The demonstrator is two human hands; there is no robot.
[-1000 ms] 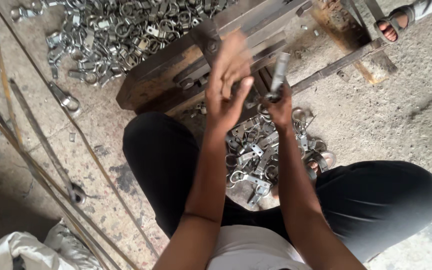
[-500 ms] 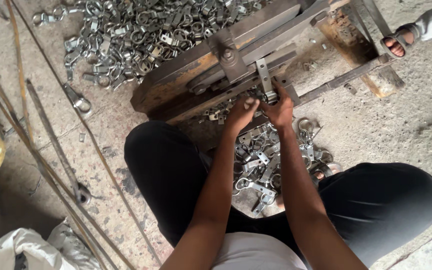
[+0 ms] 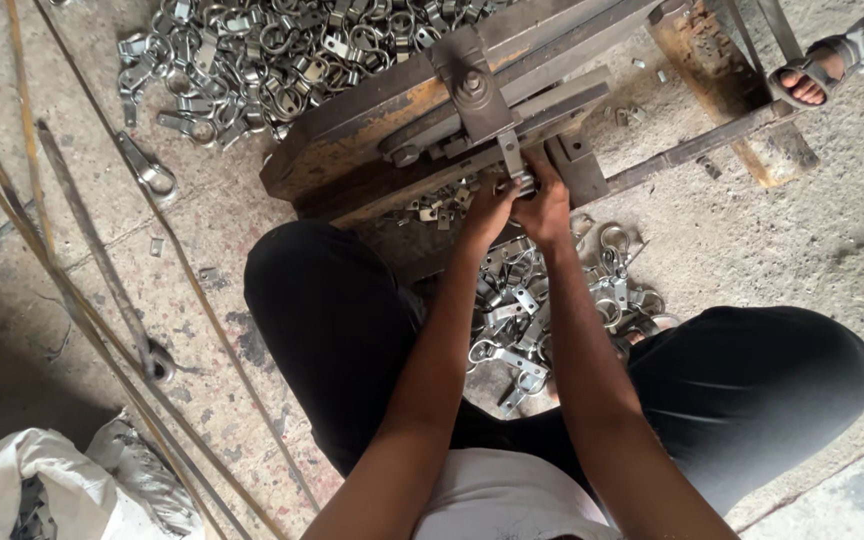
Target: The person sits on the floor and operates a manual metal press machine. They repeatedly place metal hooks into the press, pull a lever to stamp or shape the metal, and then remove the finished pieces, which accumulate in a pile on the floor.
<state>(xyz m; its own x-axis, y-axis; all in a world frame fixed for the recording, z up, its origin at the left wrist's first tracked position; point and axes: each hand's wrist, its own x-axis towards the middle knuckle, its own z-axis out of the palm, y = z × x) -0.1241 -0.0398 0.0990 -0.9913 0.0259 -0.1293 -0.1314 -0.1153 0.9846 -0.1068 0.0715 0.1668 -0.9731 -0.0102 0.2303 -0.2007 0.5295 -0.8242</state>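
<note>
Press, rusty brown steel bench jig (image 3: 372, 150), sits on concrete floor between the knees. Heap of grey metal ring clamps (image 3: 252, 50) behind it, smaller pile (image 3: 532, 310) near for reach. Left hand (image 3: 487, 210) and right hand (image 3: 544, 205) together, gripping small grey clamp piece (image 3: 522, 183) at jig's front edge, seating it.

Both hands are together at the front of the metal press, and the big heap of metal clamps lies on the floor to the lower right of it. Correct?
Not quite. In the head view both hands, left hand and right hand, do meet at the metal press, but the big heap of metal clamps lies at its upper left, not lower right.
</note>
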